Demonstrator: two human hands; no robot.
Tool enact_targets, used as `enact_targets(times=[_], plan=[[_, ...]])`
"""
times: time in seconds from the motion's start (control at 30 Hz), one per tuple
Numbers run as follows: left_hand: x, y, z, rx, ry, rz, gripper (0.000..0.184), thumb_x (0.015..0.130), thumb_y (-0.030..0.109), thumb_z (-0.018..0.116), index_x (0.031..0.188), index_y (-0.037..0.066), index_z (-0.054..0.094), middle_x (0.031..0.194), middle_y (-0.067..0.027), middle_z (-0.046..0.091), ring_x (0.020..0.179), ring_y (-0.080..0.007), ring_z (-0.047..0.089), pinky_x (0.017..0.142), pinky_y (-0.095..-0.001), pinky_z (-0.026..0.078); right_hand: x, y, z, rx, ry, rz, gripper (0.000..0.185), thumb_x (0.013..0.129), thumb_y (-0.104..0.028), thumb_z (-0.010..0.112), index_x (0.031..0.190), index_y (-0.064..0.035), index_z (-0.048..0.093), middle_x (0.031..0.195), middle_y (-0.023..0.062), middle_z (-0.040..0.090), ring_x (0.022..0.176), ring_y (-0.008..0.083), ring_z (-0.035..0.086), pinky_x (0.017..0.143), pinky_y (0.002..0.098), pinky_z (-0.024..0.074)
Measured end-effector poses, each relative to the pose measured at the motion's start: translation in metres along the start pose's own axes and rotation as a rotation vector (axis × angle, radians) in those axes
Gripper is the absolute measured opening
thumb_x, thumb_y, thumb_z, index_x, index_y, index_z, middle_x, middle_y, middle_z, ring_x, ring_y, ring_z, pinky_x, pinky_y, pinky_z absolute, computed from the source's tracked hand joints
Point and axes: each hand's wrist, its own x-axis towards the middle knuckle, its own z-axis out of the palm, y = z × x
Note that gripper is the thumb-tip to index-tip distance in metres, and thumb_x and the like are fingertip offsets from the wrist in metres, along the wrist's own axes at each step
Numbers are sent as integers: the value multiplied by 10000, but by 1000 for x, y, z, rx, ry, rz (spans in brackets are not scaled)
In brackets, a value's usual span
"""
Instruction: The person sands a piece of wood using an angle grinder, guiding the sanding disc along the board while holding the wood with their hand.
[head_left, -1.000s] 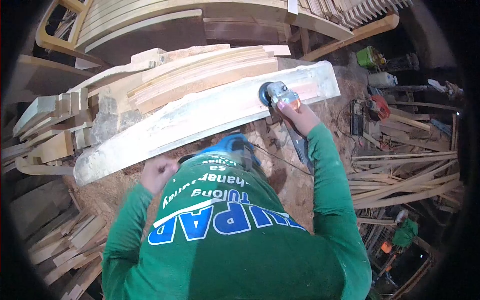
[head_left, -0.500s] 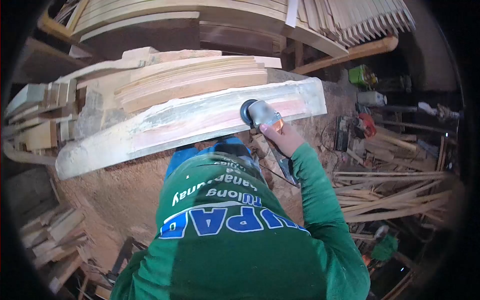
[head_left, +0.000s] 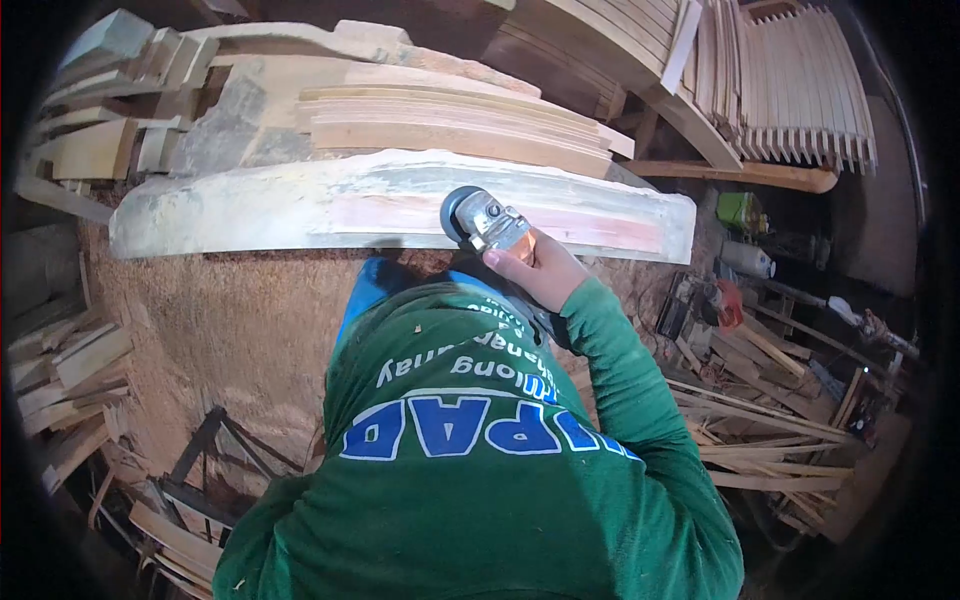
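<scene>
My right hand (head_left: pixel 550 272) is wrapped round an angle grinder (head_left: pixel 492 220) with a metal gear head and an orange body. Its round dark disc (head_left: pixel 455 212) is over the pale wooden plank (head_left: pixel 250 212), close to the reddish streak in the wood. Whether the disc touches the surface I cannot tell. The plank lies crosswise in front of my body, with a wavy far edge and a straighter near edge. My left hand is out of view; only the green left sleeve (head_left: pixel 262 535) shows at the bottom.
Behind the plank lies a stack of thin boards (head_left: pixel 450 125). Wood blocks (head_left: pixel 95 150) are piled at the left, and loose strips (head_left: pixel 770 440) at the right. A slatted wooden piece (head_left: pixel 810 90) stands at the back right. Sawdust covers the ground (head_left: pixel 220 330).
The grinder in my right hand has moved left along the plank. My view has turned, so the plank now looks nearly level and the surroundings have shifted.
</scene>
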Motion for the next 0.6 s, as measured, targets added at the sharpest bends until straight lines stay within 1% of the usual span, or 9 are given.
enact_targets(times=[0.07,0.17,0.27,0.37,0.47,0.6], plan=[[2,-16,-12,-19,4,-24,286,1051,294,664,1152,59,793,1011,-71,802,908,-209,743,868,-375,597,12,-7,14,-25,-21,-8,830,945,-601,782,1400,72,615,1250,221,746,1167,284,718,1046,391,534],[1,-37,-30,-48,17,-64,289,1048,299,665,1154,63,793,1011,-75,803,908,-214,745,869,-378,598,17,-30,30,-43,-24,39,828,945,-601,784,1389,77,616,1226,217,754,1140,283,725,1033,394,543],[4,-51,-46,-71,16,-86,291,1046,303,666,1157,66,792,1012,-79,803,909,-219,746,871,-381,598,28,-36,52,-16,-16,5,824,944,-600,786,1391,71,618,1204,208,760,1127,269,725,1029,391,544],[9,-62,-62,-87,14,-97,293,1043,308,667,1159,69,792,1013,-82,803,909,-224,748,872,-385,598,33,-52,71,-34,-13,-43,807,946,-591,788,1386,66,624,1196,201,762,1125,257,724,1030,388,542],[11,-69,-83,-89,14,-105,296,1040,312,668,1161,73,792,1014,-86,804,909,-229,750,873,-388,599,40,-61,91,-7,-43,-30,785,953,-569,788,1390,61,622,1209,196,759,1140,253,720,1037,384,536],[19,-71,-104,-75,5,-102,299,1037,318,669,1164,77,792,1015,-92,804,909,-236,752,875,-392,599,38,-77,108,23,-30,-34,753,960,-548,789,1392,47,627,1202,185,765,1129,248,722,1034,380,536]])
